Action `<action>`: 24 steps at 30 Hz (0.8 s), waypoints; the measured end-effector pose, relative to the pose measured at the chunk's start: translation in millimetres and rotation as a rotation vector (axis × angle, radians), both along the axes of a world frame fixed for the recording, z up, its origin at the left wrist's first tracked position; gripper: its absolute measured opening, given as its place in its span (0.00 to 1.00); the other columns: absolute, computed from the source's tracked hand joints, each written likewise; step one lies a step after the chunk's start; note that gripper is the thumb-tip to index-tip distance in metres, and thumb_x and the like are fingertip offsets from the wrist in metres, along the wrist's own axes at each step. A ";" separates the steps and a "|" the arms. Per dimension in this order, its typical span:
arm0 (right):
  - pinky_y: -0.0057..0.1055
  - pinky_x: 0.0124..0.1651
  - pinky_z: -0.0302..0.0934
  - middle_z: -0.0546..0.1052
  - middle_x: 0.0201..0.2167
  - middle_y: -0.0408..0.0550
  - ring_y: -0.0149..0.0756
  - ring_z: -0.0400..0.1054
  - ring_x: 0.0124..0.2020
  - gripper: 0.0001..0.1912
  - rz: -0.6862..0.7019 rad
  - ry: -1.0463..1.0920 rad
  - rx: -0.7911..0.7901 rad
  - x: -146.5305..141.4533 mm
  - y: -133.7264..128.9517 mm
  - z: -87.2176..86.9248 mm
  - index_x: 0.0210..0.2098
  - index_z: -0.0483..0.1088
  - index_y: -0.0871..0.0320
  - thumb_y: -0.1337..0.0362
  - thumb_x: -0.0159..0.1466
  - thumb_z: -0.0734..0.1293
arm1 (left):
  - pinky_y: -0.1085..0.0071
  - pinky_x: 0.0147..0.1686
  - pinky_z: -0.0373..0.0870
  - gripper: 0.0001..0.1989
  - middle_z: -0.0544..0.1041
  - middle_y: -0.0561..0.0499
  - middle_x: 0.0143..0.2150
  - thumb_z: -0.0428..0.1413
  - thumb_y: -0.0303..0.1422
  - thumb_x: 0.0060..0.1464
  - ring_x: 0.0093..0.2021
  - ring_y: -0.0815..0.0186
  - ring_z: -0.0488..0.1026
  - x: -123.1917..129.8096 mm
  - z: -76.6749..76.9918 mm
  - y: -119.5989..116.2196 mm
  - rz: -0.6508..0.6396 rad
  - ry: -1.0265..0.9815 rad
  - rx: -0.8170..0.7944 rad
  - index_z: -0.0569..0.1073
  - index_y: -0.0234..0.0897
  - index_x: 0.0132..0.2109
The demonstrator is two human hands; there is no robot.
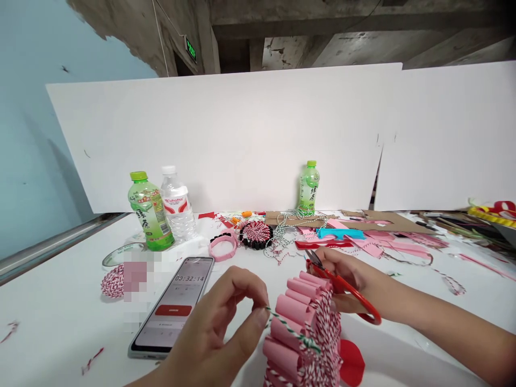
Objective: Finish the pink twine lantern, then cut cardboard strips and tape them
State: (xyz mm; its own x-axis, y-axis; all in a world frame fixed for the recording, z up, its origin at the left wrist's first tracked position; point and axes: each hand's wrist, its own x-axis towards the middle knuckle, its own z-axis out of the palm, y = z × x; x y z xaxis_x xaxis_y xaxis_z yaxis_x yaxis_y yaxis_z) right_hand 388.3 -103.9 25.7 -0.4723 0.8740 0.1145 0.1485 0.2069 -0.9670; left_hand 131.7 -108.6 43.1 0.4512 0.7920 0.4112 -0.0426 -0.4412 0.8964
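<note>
My left hand (217,322) pinches a green-and-white twine (286,328) between thumb and fingertips. The twine runs down to a craft piece of rolled pink paper loops (296,322), which is bound with red-and-white twine (326,333). My right hand (350,285) is shut on red-handled scissors (346,287), right behind the top of the piece, with the blades (313,258) pointing up and left. A red paper disc (351,363) lies under the piece's lower right side. The bottom of the piece is cut off by the frame.
A phone (171,303) showing a timer lies left of my hands, beside a red-and-white twine ball (113,283). Green tea bottles (150,211), a water bottle (177,204), a pink ring (222,244), a round twine ornament (256,235), cardboard (374,220) and pink paper strips (382,246) stand behind.
</note>
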 end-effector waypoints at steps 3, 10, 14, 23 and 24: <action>0.26 0.29 0.50 0.57 0.29 0.35 0.26 0.52 0.26 0.19 -0.007 0.012 0.003 -0.5 -0.8 -0.6 0.31 0.51 0.53 0.69 0.55 0.69 | 0.75 0.36 0.66 0.06 0.70 0.57 0.31 0.53 0.30 0.58 0.34 0.68 0.68 -1.8 3.3 -0.4 0.012 0.088 0.161 0.71 0.48 0.35; 0.27 0.28 0.47 0.58 0.28 0.36 0.27 0.52 0.26 0.18 -0.024 0.000 0.004 0.7 -1.5 1.3 0.31 0.52 0.53 0.69 0.56 0.69 | 0.74 0.34 0.69 0.13 0.76 0.55 0.34 0.55 0.24 0.56 0.34 0.67 0.73 -6.4 13.2 -0.5 0.074 0.165 0.499 0.77 0.51 0.39; 0.27 0.28 0.47 0.57 0.28 0.36 0.27 0.52 0.25 0.19 -0.023 0.007 -0.004 -0.4 -1.0 0.0 0.30 0.51 0.53 0.68 0.56 0.69 | 0.73 0.33 0.71 0.11 0.76 0.57 0.32 0.58 0.27 0.55 0.33 0.66 0.74 -6.5 16.1 -0.9 0.068 0.113 0.349 0.77 0.53 0.35; 0.27 0.27 0.46 0.57 0.27 0.35 0.26 0.53 0.25 0.17 -0.044 -0.026 -0.032 -7.3 -4.5 0.4 0.32 0.54 0.53 0.70 0.55 0.69 | 0.76 0.31 0.66 0.07 0.72 0.58 0.29 0.59 0.29 0.55 0.31 0.70 0.69 -7.1 21.5 5.5 0.039 0.127 0.269 0.75 0.49 0.33; 0.27 0.27 0.45 0.57 0.26 0.35 0.26 0.53 0.25 0.16 -0.049 -0.034 -0.036 -8.0 -4.9 0.9 0.32 0.55 0.53 0.70 0.55 0.69 | 0.76 0.31 0.66 0.07 0.72 0.58 0.28 0.58 0.29 0.55 0.31 0.70 0.68 -7.5 23.5 6.0 0.028 0.147 0.271 0.75 0.48 0.32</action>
